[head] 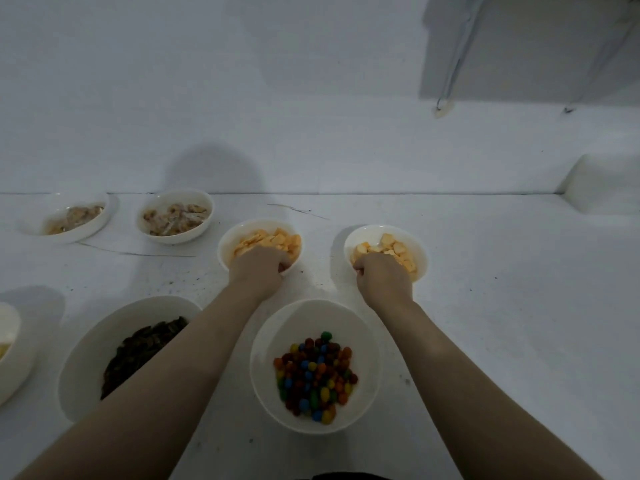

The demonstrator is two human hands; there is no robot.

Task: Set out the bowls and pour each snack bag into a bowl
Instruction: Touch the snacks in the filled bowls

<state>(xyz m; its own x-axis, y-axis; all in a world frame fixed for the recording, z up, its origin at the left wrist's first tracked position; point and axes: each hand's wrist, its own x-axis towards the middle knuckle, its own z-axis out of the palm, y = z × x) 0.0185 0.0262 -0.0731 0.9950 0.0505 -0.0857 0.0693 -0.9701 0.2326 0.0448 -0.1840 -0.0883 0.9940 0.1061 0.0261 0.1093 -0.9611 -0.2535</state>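
Now | left hand [260,264] curled, gripping cracker bowl [228,244] rim | right hand [381,271] gripping second bowl [417,247]

Far-left bowl [10,344] cut by frame edge; both hands' fingertips hidden; back-left snacks [74,216] too blurry.

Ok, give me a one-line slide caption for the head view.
Left hand and right hand each grip the near rim of a bowl of orange crackers, behind the candy bowl.
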